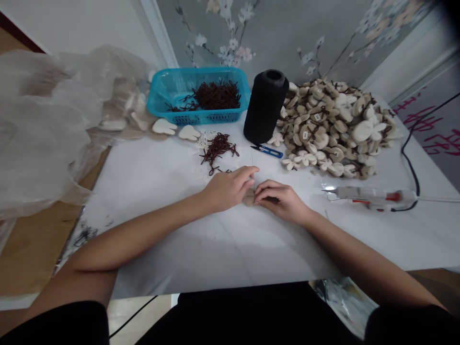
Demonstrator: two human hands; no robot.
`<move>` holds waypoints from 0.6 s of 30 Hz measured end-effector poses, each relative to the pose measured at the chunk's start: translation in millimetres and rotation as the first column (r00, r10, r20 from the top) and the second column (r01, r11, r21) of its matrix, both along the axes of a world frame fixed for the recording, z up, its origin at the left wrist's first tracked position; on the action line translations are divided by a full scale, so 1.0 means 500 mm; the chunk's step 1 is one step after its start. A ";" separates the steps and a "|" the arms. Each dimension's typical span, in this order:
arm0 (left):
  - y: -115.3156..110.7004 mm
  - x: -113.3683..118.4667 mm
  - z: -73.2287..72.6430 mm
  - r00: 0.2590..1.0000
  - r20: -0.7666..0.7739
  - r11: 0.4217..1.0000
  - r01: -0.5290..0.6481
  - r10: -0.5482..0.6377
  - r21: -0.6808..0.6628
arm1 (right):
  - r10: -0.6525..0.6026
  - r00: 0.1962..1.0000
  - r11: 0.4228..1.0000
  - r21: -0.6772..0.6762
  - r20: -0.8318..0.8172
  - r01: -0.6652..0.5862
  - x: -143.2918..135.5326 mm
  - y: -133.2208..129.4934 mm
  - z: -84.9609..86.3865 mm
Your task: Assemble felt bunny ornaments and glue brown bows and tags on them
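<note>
Near the middle of the white table, a small beige piece lies between my two hands, partly hidden by the fingers. My left hand is at its left side, thumb and fingers close around its upper edge. From the right, my right hand pinches the piece's right edge with fingertips pressed together. Just beyond my left hand is a small heap of dark brown cord loops with small white pieces beside it. Blue thread snips lie beyond both hands.
A turquoise basket holds more brown loops at the back. Beside it stands a black cylinder. A large pile of beige and white padded shapes fills the back right. A glue gun with a cable lies right; plastic bags lie left.
</note>
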State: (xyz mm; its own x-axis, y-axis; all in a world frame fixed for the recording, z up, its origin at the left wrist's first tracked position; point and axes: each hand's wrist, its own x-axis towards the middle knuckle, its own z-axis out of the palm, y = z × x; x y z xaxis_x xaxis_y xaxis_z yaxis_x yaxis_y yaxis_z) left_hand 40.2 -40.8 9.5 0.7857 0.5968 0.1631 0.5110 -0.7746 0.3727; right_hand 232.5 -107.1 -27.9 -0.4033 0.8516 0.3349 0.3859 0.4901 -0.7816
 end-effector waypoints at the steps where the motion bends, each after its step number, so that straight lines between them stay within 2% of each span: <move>1: 0.012 0.008 -0.002 0.997 -0.060 0.999 0.046 -0.046 -0.012 | -0.002 1.000 1.000 -0.007 0.006 0.002 0.004 0.002 -0.001; 4: 0.035 0.025 -0.013 0.960 -0.224 0.986 0.169 -0.166 -0.009 | -0.016 0.999 1.000 0.024 0.041 0.015 0.011 0.008 -0.001; 6: 0.039 0.028 -0.019 0.956 -0.263 0.989 0.143 -0.128 0.039 | -0.046 0.996 0.996 0.078 0.073 0.041 0.013 0.011 -0.001; 10: 0.028 0.022 -0.028 0.971 -0.238 0.992 0.036 -0.006 0.124 | -0.125 0.988 0.986 0.124 0.088 0.114 0.015 0.015 0.000; 15: 0.011 0.025 -0.037 0.968 -0.236 0.977 -0.031 0.082 0.212 | -0.193 0.981 0.980 -0.047 0.007 0.194 0.009 0.006 -0.003; 18: 0.009 0.029 -0.039 0.967 -0.231 0.976 -0.061 0.111 0.211 | -0.221 0.975 0.966 -0.148 -0.036 0.214 0.003 0.001 -0.006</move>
State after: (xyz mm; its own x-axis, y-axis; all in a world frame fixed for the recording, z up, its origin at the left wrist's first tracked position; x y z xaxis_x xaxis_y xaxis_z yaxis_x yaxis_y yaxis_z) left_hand 54.6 -36.4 -10.0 0.7636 0.6380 0.0994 0.6339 -0.7700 0.0721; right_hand 234.1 -106.5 -30.7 -0.1884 0.9572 0.2195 0.4279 0.2812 -0.8590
